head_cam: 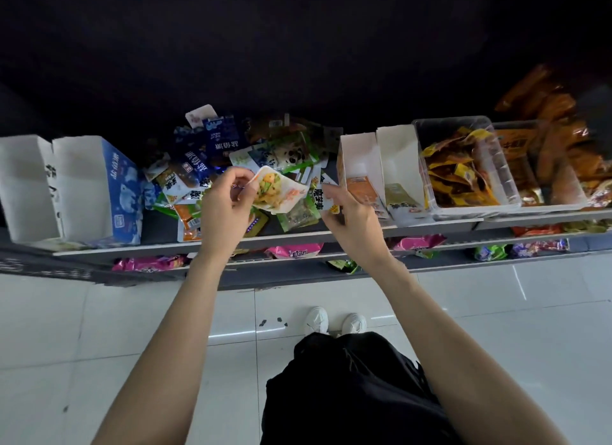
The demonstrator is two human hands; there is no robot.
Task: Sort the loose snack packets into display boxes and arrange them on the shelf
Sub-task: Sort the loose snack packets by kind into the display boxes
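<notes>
Left hand (222, 202) fingers pinch a white packet (276, 192) over the pile (231, 166); right hand (351, 217) fingers pinch another packet (320, 197) beside the box (359, 166) at shelf (298, 237) edge

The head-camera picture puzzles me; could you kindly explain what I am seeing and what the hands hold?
It is one wide-angle view from a camera on a person's head, looking down past bare arms to a shop shelf. No machine is involved. A pile of loose packets lies mid-shelf. Left of it stand white and blue boxes, right of it two open display boxes with a few packets inside, then clear bins of orange snacks. The left hand pinches a white packet; the right hand holds another packet beside the display boxes.
</notes>
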